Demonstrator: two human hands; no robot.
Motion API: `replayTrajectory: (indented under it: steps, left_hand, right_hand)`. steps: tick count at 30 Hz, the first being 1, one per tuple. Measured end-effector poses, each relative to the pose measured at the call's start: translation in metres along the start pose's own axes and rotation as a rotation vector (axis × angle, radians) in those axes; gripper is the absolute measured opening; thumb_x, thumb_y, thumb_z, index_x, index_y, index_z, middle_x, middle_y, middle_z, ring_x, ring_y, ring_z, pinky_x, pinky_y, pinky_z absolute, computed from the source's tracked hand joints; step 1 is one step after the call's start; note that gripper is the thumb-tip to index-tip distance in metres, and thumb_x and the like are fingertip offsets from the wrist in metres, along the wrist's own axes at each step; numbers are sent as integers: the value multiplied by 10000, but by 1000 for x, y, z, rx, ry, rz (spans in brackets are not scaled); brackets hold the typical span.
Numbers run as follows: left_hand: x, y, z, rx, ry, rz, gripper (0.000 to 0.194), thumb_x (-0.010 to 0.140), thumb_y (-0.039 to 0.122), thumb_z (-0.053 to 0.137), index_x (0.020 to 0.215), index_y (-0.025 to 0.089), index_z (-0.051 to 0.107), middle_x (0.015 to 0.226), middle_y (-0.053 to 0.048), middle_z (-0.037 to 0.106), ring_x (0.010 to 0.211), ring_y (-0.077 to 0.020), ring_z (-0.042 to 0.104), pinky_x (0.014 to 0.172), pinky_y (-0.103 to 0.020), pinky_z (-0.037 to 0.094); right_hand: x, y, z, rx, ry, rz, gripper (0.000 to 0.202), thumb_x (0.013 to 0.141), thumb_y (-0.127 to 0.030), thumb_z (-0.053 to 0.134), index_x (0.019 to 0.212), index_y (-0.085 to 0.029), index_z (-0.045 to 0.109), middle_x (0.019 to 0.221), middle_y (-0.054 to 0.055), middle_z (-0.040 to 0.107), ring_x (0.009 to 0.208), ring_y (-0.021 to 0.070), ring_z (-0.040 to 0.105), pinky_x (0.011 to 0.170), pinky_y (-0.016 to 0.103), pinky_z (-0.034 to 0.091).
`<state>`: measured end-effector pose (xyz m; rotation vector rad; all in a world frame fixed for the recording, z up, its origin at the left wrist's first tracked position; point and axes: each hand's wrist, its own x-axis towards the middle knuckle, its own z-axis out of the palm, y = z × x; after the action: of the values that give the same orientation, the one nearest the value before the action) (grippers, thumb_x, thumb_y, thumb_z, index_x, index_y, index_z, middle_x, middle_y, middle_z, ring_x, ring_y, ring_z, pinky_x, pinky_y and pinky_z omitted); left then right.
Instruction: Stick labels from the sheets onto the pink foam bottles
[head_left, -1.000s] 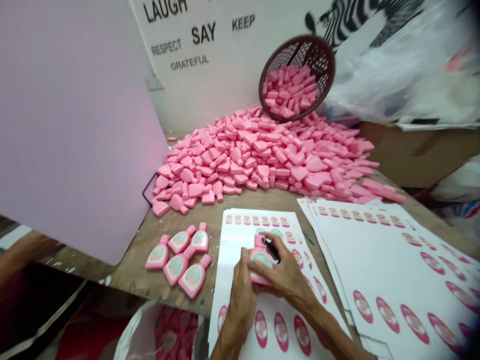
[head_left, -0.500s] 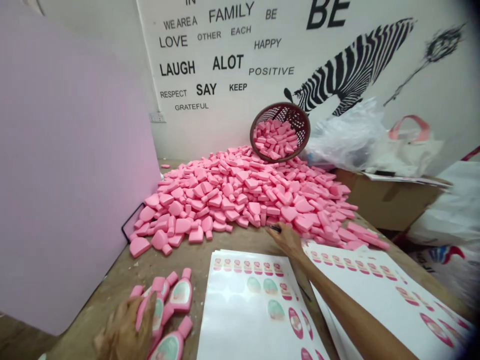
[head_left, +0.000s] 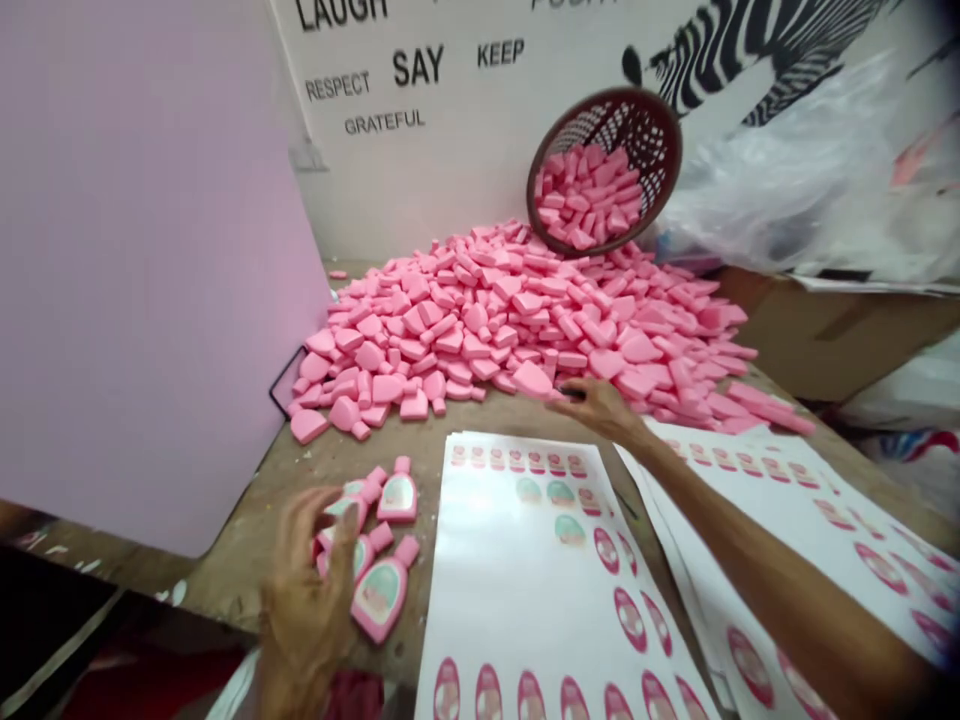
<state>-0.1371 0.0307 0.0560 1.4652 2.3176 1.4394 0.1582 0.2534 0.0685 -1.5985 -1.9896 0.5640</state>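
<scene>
My left hand (head_left: pixel 311 580) is at the lower left, somewhat blurred, with thumb and fingers apart around several small pink bottles with green-and-white labels. One labelled bottle (head_left: pixel 381 595) lies on the table to its right, and another labelled bottle (head_left: pixel 397 495) lies just behind. At the near edge of the heap, my right hand (head_left: pixel 600 408) has its fingers closed on a thin dark tool (head_left: pixel 574 391), whose kind I cannot make out. Its fingertips also pinch the cap end of an unlabelled pink bottle (head_left: pixel 532 379).
A large heap of pink bottles (head_left: pixel 465 320) covers the back of the table. A brown basket (head_left: pixel 660 170) tips over it. Sticker sheets (head_left: pixel 487 590) lie in the middle, with more sheets (head_left: pixel 817 590) at right. A pale pink panel (head_left: pixel 150 260) stands left; a cardboard box (head_left: pixel 825 330) stands right.
The view has tilted down and closer. My right hand now has a pink bottle's cap at its fingertips. My left hand's fingers have loosened around the labelled bottles.
</scene>
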Motion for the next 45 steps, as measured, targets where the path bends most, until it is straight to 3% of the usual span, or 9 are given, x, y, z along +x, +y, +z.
replayTrajectory:
  steps: [4, 7, 9, 12, 16, 20, 27, 38, 45]
  left_hand:
    - [-35, 45, 19, -397, -768, -194, 387, 844, 457, 506, 1137, 215, 576, 1119, -73, 620, 973, -210, 608, 802, -316, 496]
    - [-68, 59, 36, -599, -1346, -269, 374, 809, 426, 582, 1096, 191, 626, 1002, -74, 666, 875, -207, 640, 744, -297, 499]
    - [-87, 64, 44, -736, -1533, -361, 352, 803, 438, 590, 1004, 156, 654, 887, -77, 683, 784, -200, 655, 697, -291, 499]
    - [-101, 73, 52, -849, -1438, -519, 388, 822, 486, 552, 966, 132, 618, 752, -70, 669, 633, -167, 642, 566, -242, 477]
    - [-92, 91, 78, -812, -1026, -503, 419, 824, 522, 532, 978, 134, 564, 811, -75, 636, 629, -155, 626, 551, -251, 505]
    - [-81, 99, 118, -751, -839, -448, 413, 814, 539, 536, 925, 141, 543, 719, -22, 574, 597, -161, 623, 571, -281, 526]
    - [-79, 88, 150, -758, -848, -416, 414, 825, 544, 521, 953, 150, 526, 766, -8, 547, 568, -164, 667, 509, -229, 489]
    - [-79, 83, 151, -770, -851, -369, 411, 849, 540, 485, 979, 152, 518, 765, -18, 586, 593, -166, 680, 537, -236, 516]
    - [-79, 82, 151, -767, -832, -339, 407, 848, 549, 483, 951, 157, 526, 759, -5, 568, 578, -154, 672, 508, -215, 495]
  right_hand:
    - [-104, -22, -36, 39, -567, -327, 215, 749, -374, 648, 919, -247, 681, 907, 14, 673, 813, 171, 600, 722, 268, 453]
    - [-170, -34, -42, -1, -715, -416, 107, 802, -307, 606, 889, -290, 666, 863, 12, 650, 842, 187, 579, 735, 296, 447]
    - [-191, -29, -39, 58, -712, -372, 112, 802, -302, 611, 903, -292, 658, 869, 19, 644, 865, 196, 578, 740, 298, 451]
    - [-189, -4, -29, 255, -596, -195, 228, 824, -391, 581, 1017, -279, 626, 970, 20, 651, 878, 190, 593, 743, 285, 465]
    - [-166, 37, -2, 197, -120, 45, 313, 921, -429, 372, 917, -228, 612, 870, 27, 662, 806, 183, 592, 740, 312, 434]
    - [-152, 53, 25, -68, 52, -33, 211, 887, -360, 446, 856, -223, 604, 809, 21, 664, 767, 188, 572, 745, 332, 372]
    - [-152, 57, 38, -274, 112, -194, 179, 896, -302, 461, 828, -197, 589, 805, 42, 669, 785, 189, 533, 762, 339, 292]
    - [-151, 55, 38, -131, 43, -172, 150, 857, -265, 488, 756, -213, 585, 706, 5, 633, 711, 172, 521, 698, 308, 311]
    - [-153, 58, 40, -267, 95, -192, 178, 888, -294, 469, 787, -200, 581, 767, 32, 647, 783, 186, 520, 767, 335, 293]
